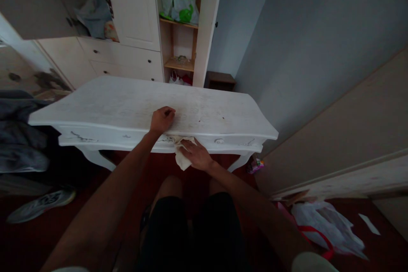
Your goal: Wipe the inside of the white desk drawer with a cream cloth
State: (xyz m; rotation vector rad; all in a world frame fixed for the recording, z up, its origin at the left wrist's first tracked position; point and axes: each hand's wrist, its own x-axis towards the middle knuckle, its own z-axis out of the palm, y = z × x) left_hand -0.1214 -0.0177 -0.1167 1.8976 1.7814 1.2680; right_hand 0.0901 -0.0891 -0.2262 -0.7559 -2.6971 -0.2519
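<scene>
grasping the cream cloth [182,160], my right hand [198,155] holds it against the front of the white table [121,97], just below the frame's centre; my left hand [162,119] rests loosely clenched on top. on my feed that table spans the middle, a plastic bag [328,225] lies lower right, a shoe [41,205] lower left, a round knob [219,141] right of the cloth.

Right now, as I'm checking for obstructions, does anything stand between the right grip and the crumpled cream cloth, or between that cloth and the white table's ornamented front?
Nothing visible does: the right grip is on the crumpled cream cloth, which lies against the ornamented front of the white table.
</scene>
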